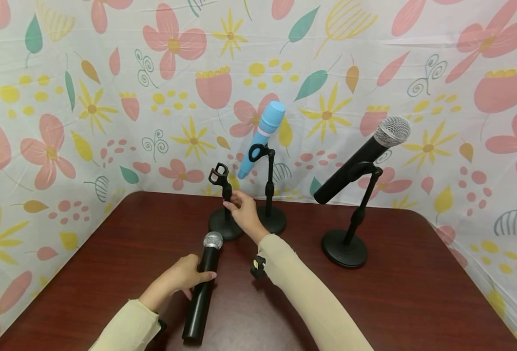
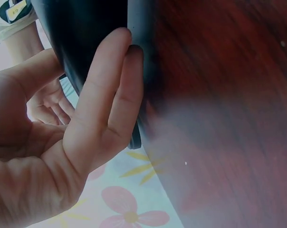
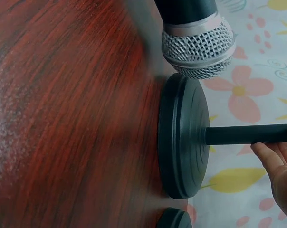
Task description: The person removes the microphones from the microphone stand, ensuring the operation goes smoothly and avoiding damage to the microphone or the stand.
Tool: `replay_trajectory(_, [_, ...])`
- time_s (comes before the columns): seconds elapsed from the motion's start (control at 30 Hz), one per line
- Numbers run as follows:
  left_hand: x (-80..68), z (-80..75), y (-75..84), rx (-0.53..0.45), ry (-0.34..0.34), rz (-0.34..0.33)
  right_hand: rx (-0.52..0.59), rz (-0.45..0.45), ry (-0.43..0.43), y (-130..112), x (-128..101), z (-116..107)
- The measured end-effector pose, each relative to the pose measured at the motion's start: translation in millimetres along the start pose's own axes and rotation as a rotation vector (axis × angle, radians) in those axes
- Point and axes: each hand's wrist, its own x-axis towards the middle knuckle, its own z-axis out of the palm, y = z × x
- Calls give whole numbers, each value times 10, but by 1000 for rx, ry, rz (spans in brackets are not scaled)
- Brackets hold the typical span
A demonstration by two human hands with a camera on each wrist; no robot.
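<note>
A black microphone (image 1: 203, 292) with a silver mesh head is gripped round its body by my left hand (image 1: 187, 274), its head tilted toward the back of the table. In the left wrist view, fingers (image 2: 100, 80) wrap the dark body. My right hand (image 1: 242, 213) pinches the pole of a small black microphone stand (image 1: 224, 222), whose clip at the top holds nothing. In the right wrist view, the stand's round base (image 3: 184, 137) rests on the table, with the microphone's mesh head (image 3: 199, 47) close beside it.
Behind my right hand, a second stand (image 1: 270, 187) bears a blue microphone (image 1: 263, 136). To the right, a third stand (image 1: 348, 246) bears another black microphone (image 1: 363, 156). All stand on a dark red wooden table (image 1: 394, 297) against a floral cloth (image 1: 258, 44).
</note>
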Motion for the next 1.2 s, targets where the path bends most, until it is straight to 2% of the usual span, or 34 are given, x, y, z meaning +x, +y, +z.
replay_trajectory(0.37, [14,5,-10,9,-25,1,7,-22,8,10,18,23])
replay_trajectory(1.2, [38,4,-28,26,18,-2,-40,-1,-2,6,61,99])
